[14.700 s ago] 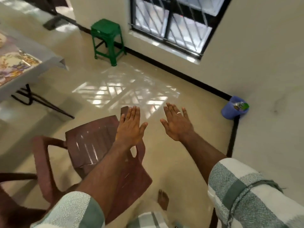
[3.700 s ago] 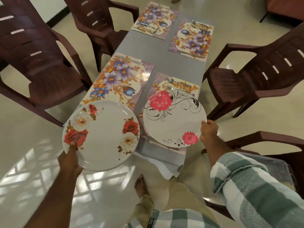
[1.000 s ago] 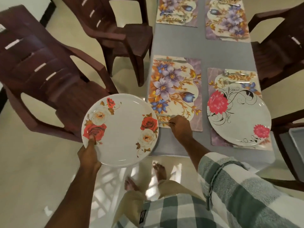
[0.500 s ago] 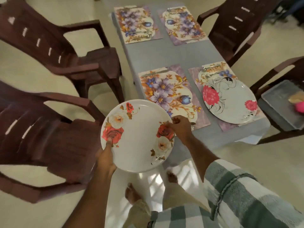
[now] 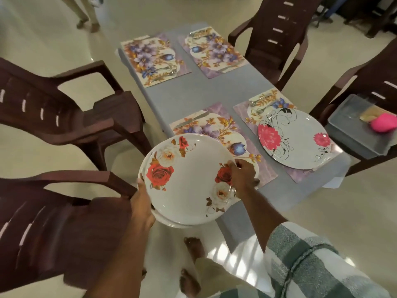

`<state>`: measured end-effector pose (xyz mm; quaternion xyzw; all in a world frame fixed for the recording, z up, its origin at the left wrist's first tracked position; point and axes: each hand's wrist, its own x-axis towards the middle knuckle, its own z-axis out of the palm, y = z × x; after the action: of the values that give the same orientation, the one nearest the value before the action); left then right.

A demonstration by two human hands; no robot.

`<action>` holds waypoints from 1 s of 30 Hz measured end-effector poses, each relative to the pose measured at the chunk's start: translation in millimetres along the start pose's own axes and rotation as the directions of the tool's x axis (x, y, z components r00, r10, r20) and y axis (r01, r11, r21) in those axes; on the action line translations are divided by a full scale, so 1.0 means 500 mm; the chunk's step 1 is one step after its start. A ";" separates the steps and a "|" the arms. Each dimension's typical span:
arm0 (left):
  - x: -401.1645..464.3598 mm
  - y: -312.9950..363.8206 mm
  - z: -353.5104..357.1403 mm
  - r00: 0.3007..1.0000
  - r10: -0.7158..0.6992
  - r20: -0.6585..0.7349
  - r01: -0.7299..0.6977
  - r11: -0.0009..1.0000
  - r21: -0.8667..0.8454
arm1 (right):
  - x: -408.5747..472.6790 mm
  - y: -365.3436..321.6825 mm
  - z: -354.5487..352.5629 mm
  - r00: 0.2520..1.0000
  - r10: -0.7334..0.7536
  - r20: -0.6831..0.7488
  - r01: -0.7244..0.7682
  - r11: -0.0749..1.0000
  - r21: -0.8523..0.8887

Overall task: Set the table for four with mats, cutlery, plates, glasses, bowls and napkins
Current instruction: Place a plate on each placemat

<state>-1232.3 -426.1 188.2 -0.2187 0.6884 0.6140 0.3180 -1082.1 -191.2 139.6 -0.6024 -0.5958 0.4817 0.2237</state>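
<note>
Both hands hold a stack of white plates with red roses (image 5: 189,181) over the near left corner of the grey table (image 5: 193,91). My left hand (image 5: 140,203) grips the stack's lower left rim and my right hand (image 5: 242,174) grips the right rim. Half under the stack lies the near left floral mat (image 5: 217,130) with a knife at its far edge. A white plate with pink flowers (image 5: 294,138) rests on the near right mat (image 5: 253,110), beside a fork and spoon. Two far mats (image 5: 153,59) (image 5: 214,50) carry cutlery.
Dark brown plastic chairs stand on the left (image 5: 71,117), near left (image 5: 53,233) and right (image 5: 277,33). A chair at the far right holds a clear bin (image 5: 354,134) with a pink object. My bare feet show below. Another person's feet stand at the top left (image 5: 86,20).
The plate stack has moved right and forward over the near left mat's edge. My right hand now grips the stack's right rim. The view has shifted left around the table.
</note>
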 end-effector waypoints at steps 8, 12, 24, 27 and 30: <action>0.091 0.051 -0.004 0.999 0.023 -0.042 -0.019 0.995 0.096 | 0.120 -0.033 0.001 0.998 0.056 -0.023 -0.054 0.996 0.075; 0.126 0.076 -0.060 0.985 0.025 -0.171 -0.006 0.994 0.108 | 0.191 -0.032 -0.036 0.985 0.107 -0.134 -0.094 0.991 0.096; 0.153 0.113 -0.198 0.938 0.096 -0.332 -0.100 0.995 0.004 | 0.246 -0.022 -0.044 0.975 0.126 -0.185 -0.134 0.990 -0.035; 0.142 0.117 -0.188 0.940 0.094 -0.327 -0.097 0.995 0.007 | 0.248 -0.018 -0.035 0.977 0.125 -0.171 -0.132 0.991 -0.029; 0.142 0.108 -0.177 0.958 0.056 -0.282 -0.062 0.998 -0.013 | 0.252 -0.020 -0.021 0.969 0.153 -0.192 -0.160 0.987 -0.021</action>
<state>-1334.4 -498.7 180.0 -0.2866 0.7261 0.5934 0.1962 -1100.3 -68.6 113.2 -0.6947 -0.5311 0.4274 0.2295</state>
